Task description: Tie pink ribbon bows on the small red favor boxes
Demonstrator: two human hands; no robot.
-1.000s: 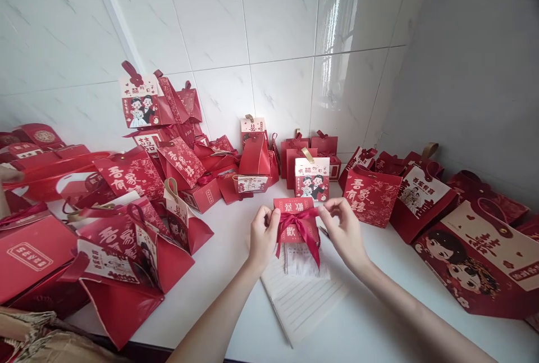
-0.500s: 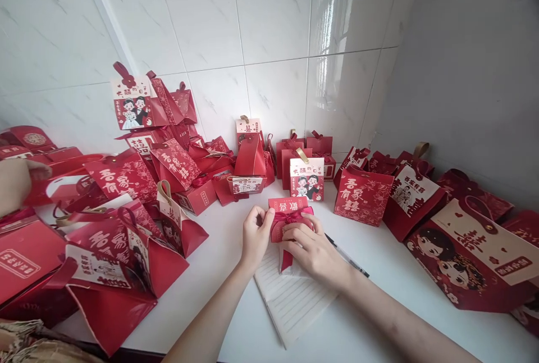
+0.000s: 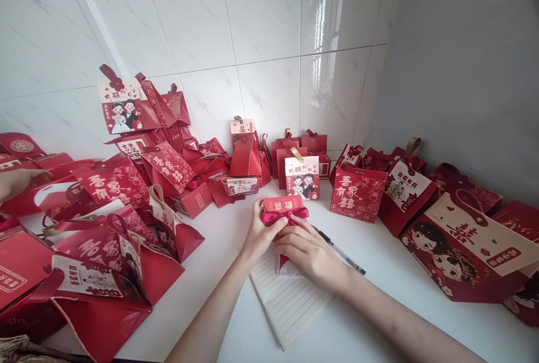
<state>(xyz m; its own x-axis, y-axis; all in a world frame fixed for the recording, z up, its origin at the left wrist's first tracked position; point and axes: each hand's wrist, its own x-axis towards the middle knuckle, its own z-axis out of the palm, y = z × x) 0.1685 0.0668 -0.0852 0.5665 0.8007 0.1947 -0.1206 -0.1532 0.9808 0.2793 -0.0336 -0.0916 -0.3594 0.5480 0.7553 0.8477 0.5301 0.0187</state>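
Between my hands is a small red gift box (image 3: 283, 204) with pale printed characters. A dark pink ribbon (image 3: 272, 217) is tied in a bow across its front. My left hand (image 3: 261, 232) grips the box's left side, thumb pressed at the bow's middle. From the right, my right hand (image 3: 309, 248) has its fingers curled over the bow and the front of the box, which they partly hide. A red strip and a clear film show below the box. Under both hands lies a lined notebook (image 3: 290, 309), with a black-capped pen (image 3: 347, 259) to the right.
Red printed gift boxes (image 3: 113, 183) are piled on the left of the white table (image 3: 227, 323). More boxes stand by the tiled wall (image 3: 269, 87) and along the right, including a large one (image 3: 471, 256). Another person's hand (image 3: 17, 180) is at far left.
My left thumb has moved from the ribbon's left loop to the bow's middle. My right fingers have closed in over the bow. The view has shifted slightly.
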